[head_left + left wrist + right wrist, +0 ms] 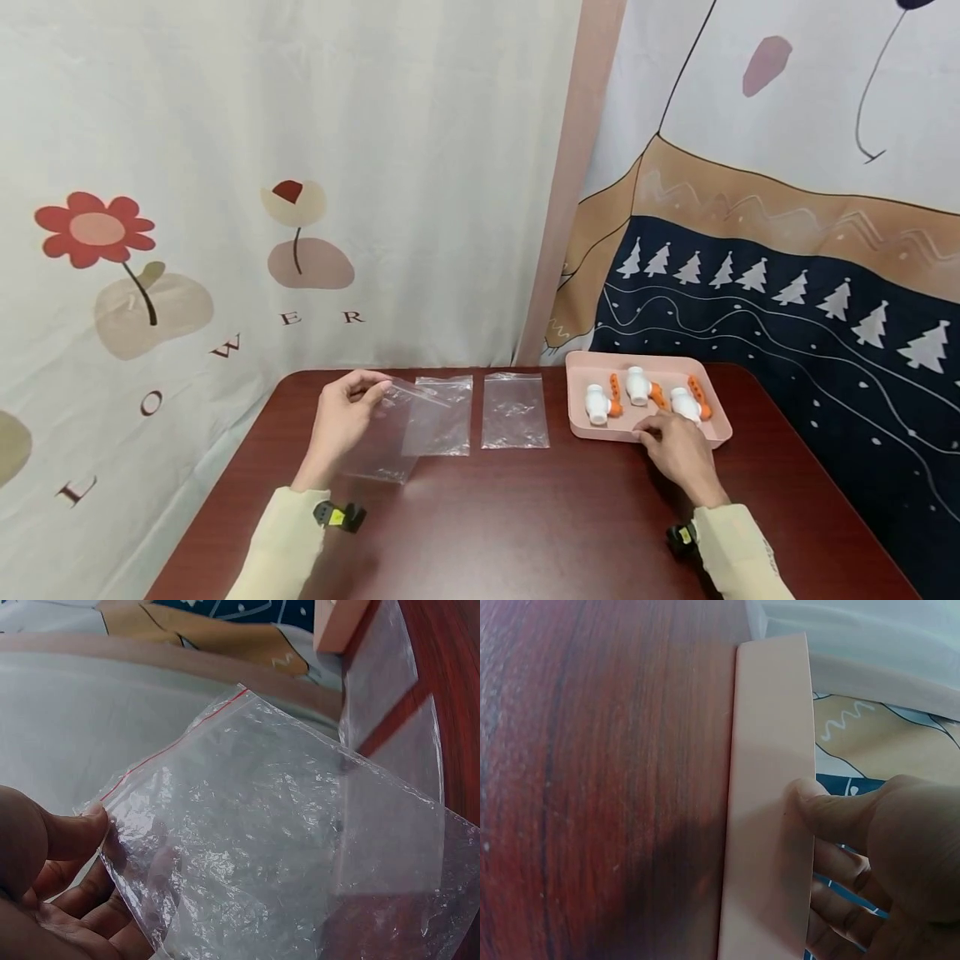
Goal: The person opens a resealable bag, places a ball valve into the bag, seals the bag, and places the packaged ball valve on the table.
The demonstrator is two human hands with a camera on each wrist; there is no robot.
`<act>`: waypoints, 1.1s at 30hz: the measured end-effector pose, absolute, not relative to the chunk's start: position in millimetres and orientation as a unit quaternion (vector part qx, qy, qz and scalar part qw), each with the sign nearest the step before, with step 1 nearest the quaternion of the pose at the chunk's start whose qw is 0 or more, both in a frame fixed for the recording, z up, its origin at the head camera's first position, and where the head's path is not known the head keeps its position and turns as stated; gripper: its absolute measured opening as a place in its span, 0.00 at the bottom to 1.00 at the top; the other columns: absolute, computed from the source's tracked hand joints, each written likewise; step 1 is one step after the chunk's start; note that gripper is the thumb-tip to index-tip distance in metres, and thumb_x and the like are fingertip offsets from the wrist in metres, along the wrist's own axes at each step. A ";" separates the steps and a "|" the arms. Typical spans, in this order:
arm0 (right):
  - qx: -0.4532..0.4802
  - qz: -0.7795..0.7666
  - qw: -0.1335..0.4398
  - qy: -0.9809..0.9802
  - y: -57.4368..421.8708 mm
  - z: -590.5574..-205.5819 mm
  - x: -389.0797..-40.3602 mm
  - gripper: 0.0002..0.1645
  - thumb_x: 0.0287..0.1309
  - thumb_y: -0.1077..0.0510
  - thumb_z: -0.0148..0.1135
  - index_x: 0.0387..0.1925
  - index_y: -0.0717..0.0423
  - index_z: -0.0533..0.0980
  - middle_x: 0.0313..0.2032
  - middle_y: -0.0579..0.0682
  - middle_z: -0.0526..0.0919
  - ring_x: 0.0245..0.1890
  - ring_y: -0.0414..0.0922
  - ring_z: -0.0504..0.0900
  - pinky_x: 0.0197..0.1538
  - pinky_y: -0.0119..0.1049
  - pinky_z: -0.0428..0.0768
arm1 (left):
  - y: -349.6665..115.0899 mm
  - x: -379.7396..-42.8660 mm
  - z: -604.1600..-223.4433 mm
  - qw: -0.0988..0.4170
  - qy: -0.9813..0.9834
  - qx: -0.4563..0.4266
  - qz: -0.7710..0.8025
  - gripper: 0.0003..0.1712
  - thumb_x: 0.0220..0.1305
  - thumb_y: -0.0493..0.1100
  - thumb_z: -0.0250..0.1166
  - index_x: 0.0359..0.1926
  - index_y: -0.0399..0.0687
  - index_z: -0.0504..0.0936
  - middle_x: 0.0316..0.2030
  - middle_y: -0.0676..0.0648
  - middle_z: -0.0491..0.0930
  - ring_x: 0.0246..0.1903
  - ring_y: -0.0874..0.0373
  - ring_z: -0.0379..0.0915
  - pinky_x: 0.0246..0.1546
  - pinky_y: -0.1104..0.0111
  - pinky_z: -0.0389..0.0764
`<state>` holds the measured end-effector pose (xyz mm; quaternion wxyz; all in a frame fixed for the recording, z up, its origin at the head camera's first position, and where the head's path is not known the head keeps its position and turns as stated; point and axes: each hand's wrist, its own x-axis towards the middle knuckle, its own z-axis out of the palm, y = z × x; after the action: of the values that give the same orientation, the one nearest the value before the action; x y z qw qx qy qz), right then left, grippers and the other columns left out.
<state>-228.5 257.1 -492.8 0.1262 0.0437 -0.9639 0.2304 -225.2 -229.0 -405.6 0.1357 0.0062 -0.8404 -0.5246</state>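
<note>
The left hand (pixel 341 421) pinches a clear, crinkled plastic bag (pixel 247 825) above the wood-grain table (pixel 510 533), red-striped seal edge (pixel 176 744) extending rightward. Two flat bags (pixel 516 412) lie alongside, long axes front-to-back. The right hand (pixel 677 450) grips the near wall of a pink rectangular tray (pixel 600 432), long axis left-to-right, holding white, orange-handled fittings (pixel 637 386).

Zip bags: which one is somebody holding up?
The leftmost zip bag, pinched by the left hand; the middle bag and right bag lie on the table.
</note>
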 end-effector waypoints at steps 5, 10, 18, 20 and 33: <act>0.043 0.227 0.122 -0.965 256.7 -492.0 -230.5 0.03 0.62 0.58 0.70 0.35 0.51 0.88 0.38 0.51 0.88 0.41 0.53 0.84 0.47 0.56 0.82 | -215.3 -219.2 -398.7 0.131 -0.821 -0.013 -0.555 0.12 0.70 0.44 0.68 0.46 0.39 0.87 0.37 0.35 0.88 0.31 0.54 0.87 0.34 0.61 0.89; 0.044 0.231 0.116 -0.965 254.6 -488.9 -233.6 0.03 0.62 0.59 0.70 0.36 0.51 0.88 0.40 0.53 0.88 0.43 0.54 0.83 0.48 0.57 0.82 | -201.9 -214.6 -392.3 0.136 -0.806 -0.030 -0.575 0.09 0.69 0.41 0.68 0.45 0.39 0.86 0.35 0.38 0.88 0.29 0.61 0.85 0.31 0.64 0.88; 0.041 0.239 0.087 -0.966 255.3 -486.5 -228.1 0.04 0.62 0.59 0.70 0.38 0.52 0.88 0.39 0.52 0.89 0.38 0.48 0.82 0.45 0.52 0.83 | -179.3 -209.2 -396.5 0.105 -0.789 -0.059 -0.603 0.10 0.68 0.40 0.69 0.45 0.36 0.86 0.37 0.35 0.87 0.28 0.61 0.84 0.33 0.62 0.88; 0.046 0.247 0.086 -0.964 255.1 -485.8 -227.8 0.05 0.62 0.59 0.70 0.39 0.54 0.87 0.40 0.53 0.89 0.38 0.48 0.82 0.46 0.52 0.83 | -174.1 -208.7 -397.3 0.101 -0.782 -0.063 -0.612 0.09 0.68 0.39 0.69 0.44 0.37 0.86 0.37 0.33 0.86 0.29 0.58 0.85 0.34 0.57 0.89; 0.105 0.313 0.112 -0.937 234.7 -456.8 -223.1 0.13 0.67 0.53 0.68 0.48 0.55 0.86 0.45 0.51 0.89 0.41 0.46 0.84 0.44 0.42 0.84 | -139.3 -205.1 -402.6 0.072 -0.757 -0.100 -0.641 0.09 0.68 0.35 0.68 0.45 0.32 0.85 0.39 0.30 0.86 0.33 0.51 0.86 0.35 0.52 0.89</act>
<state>-223.1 234.7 -456.8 0.1124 0.1052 -0.9371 0.3134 -205.1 -139.3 -402.6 0.0722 -0.1004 -0.7575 -0.6410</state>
